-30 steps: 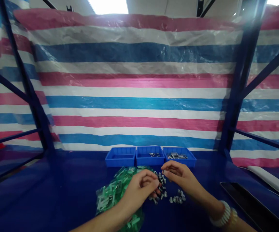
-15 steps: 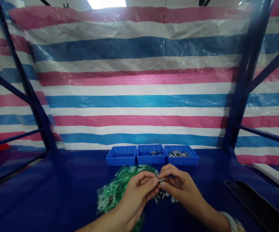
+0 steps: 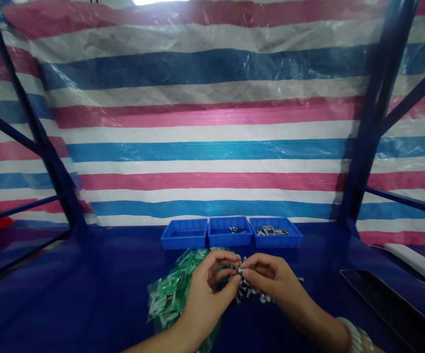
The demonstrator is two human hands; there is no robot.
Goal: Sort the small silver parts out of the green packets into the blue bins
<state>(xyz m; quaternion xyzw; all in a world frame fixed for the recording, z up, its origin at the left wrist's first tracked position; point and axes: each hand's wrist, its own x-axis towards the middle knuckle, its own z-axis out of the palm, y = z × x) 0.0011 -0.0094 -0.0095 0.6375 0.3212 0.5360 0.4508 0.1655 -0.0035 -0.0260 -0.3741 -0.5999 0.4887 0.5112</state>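
Observation:
My left hand (image 3: 207, 294) and my right hand (image 3: 271, 280) meet fingertip to fingertip over the blue table (image 3: 105, 294), both pinched on a small metal part (image 3: 239, 269) between them. Under the hands lies a scatter of small silver screws (image 3: 251, 291). A pile of small green plastic bags (image 3: 172, 291) lies beneath and to the left of my left hand. My right wrist wears a pale bead bracelet (image 3: 352, 333).
Three small blue trays stand in a row at the back: the left tray (image 3: 183, 234) looks empty, the middle tray (image 3: 230, 232) holds a few metal parts, the right tray (image 3: 276, 232) holds several. A dark flat tablet (image 3: 389, 309) lies right. Blue rack posts and a striped tarp surround the table.
My hands, apart a second ago, have come together, fingertips joined on the small part. The view has tilted down slightly.

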